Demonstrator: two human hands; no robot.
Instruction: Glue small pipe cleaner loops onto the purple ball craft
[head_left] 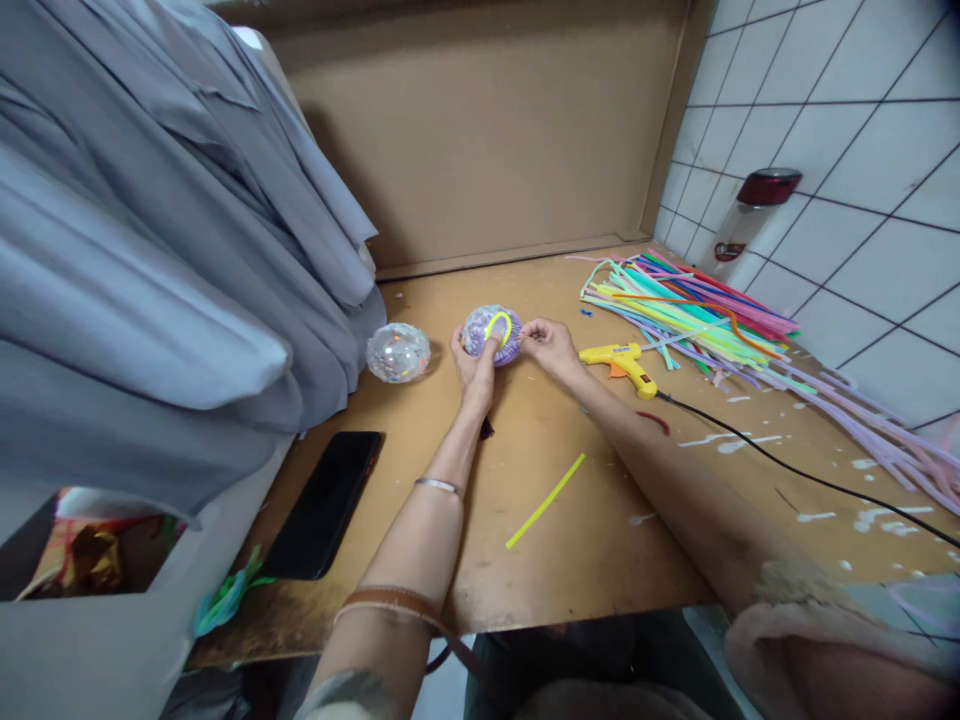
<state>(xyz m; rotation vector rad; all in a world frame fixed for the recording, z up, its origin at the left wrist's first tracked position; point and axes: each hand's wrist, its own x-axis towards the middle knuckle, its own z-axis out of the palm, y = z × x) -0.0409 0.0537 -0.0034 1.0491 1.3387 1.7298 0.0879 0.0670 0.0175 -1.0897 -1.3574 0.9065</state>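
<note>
My left hand [477, 368] is closed around a small purple and whitish ball [480, 325], its thumb pressed near a yellow pipe-cleaner loop [496, 318] on the ball's front. At the ball's right side, my right hand [552, 347] has its fingertips pinched together close to the surface; whatever may be between them is too small to make out. A clear, speckled round ball [398, 353] rests on the table to the left of my left hand. Just right of my right hand lies a yellow glue gun [619, 364] with an orange trigger.
Many-coloured pipe cleaners [675, 300] lie heaped at the right, before a red-lidded clear jar [742, 225]. A yellow strip [546, 500] lies nearer me. The glue gun's black cord [780, 462] runs right. A black phone [326, 505] and grey cloth [225, 250] are at left.
</note>
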